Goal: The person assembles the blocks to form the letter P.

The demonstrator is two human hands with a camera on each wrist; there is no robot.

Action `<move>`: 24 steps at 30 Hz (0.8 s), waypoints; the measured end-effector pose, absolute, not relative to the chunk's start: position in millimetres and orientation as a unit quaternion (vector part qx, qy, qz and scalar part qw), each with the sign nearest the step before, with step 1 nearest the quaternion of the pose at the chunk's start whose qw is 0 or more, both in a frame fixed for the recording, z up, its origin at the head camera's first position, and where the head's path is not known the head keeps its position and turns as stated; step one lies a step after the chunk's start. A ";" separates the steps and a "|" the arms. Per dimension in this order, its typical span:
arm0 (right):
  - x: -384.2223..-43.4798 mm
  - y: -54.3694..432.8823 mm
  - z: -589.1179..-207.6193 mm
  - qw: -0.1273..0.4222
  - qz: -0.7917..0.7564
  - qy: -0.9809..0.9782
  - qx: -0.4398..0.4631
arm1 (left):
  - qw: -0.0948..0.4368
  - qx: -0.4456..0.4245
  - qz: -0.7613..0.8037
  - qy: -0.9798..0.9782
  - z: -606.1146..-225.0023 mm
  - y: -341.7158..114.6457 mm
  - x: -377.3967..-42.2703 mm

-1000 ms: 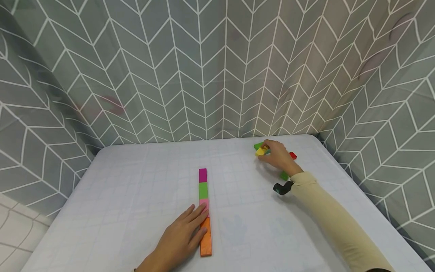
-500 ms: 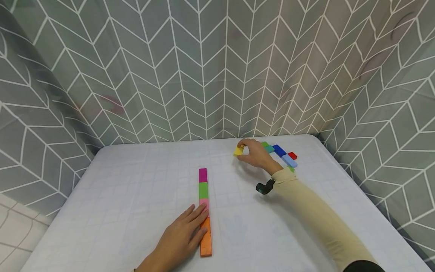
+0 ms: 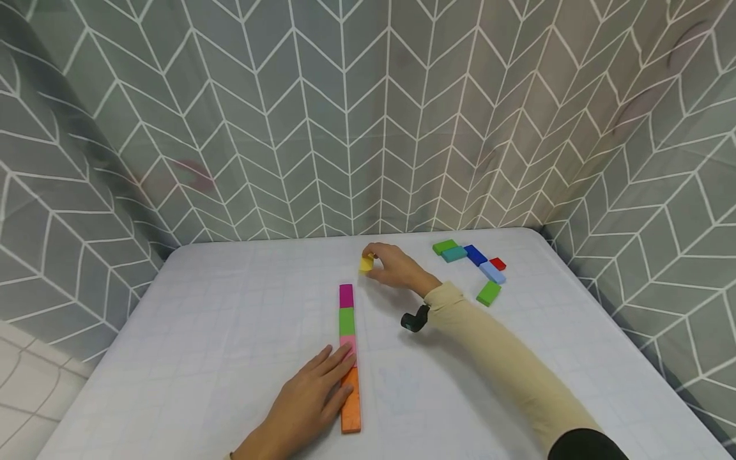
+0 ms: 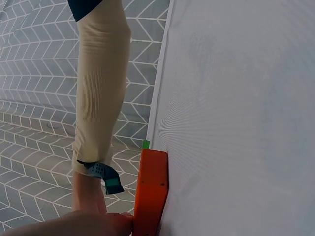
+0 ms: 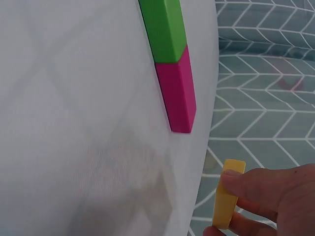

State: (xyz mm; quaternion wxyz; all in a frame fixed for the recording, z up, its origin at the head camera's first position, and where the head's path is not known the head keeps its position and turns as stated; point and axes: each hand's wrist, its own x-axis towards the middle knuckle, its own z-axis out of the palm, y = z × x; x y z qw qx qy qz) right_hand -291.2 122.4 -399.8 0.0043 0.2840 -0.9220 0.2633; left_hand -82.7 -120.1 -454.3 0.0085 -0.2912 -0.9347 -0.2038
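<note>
A straight row of blocks runs up the middle of the table: an orange block (image 3: 352, 409) nearest, then a pink block (image 3: 348, 344), a green block (image 3: 347, 321) and a magenta block (image 3: 346, 296) at the far end. My left hand (image 3: 310, 399) rests on the row with straight fingers over the pink and orange blocks. Beyond the magenta end, my right hand (image 3: 393, 265) pinches a yellow block (image 5: 225, 196) between thumb and fingers. In the right wrist view the yellow block is held a short gap away from the magenta block's end face (image 5: 178, 98).
At the back right lie loose blocks: a green one (image 3: 445, 246), a teal one (image 3: 454, 253), a dark blue one (image 3: 475, 255), a light blue one (image 3: 492, 273), a red one (image 3: 498, 263) and a nearer green one (image 3: 489, 293). A patterned curtain (image 3: 368, 128) hangs behind the table.
My right hand has carried the yellow block leftward from the loose blocks to just past the row's far end, uncovering those blocks. My left hand has stayed on the row.
</note>
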 end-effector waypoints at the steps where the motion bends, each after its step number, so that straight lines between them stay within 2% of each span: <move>1: -291.5 118.6 -401.0 0.001 0.260 -0.922 0.286 | 0.005 -0.291 -0.202 -0.935 -454.0 -119.9 -83.0; 14: -295.2 79.5 -411.2 -0.028 0.244 -0.919 0.307 | -0.024 -0.282 -0.199 -0.938 -449.4 -118.1 -83.4; 24: -300.2 71.5 -414.3 -0.047 0.240 -0.924 0.294 | -0.009 -0.289 -0.202 -0.936 -450.6 -119.0 -82.9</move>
